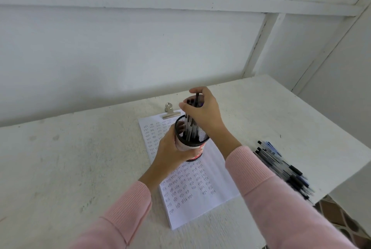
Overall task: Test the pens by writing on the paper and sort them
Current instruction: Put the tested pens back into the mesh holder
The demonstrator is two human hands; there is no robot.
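My left hand (172, 153) grips a black mesh pen holder (195, 142), lifted and tilted above the paper (212, 170). Several pens (190, 128) stand inside it. Above the holder's mouth, my right hand (202, 111) has its fingers curled around the tops of those pens. The paper is a white stack covered in rows of small ink marks, held at its far end by a silver clip (169, 111). A pile of pens (285, 168) with black and blue caps lies on the table to the right of my right forearm.
The white table (70, 158) ends at a right edge near the pen pile, with patterned floor (339, 216) below. A white plank wall (130, 47) rises behind the table's far edge.
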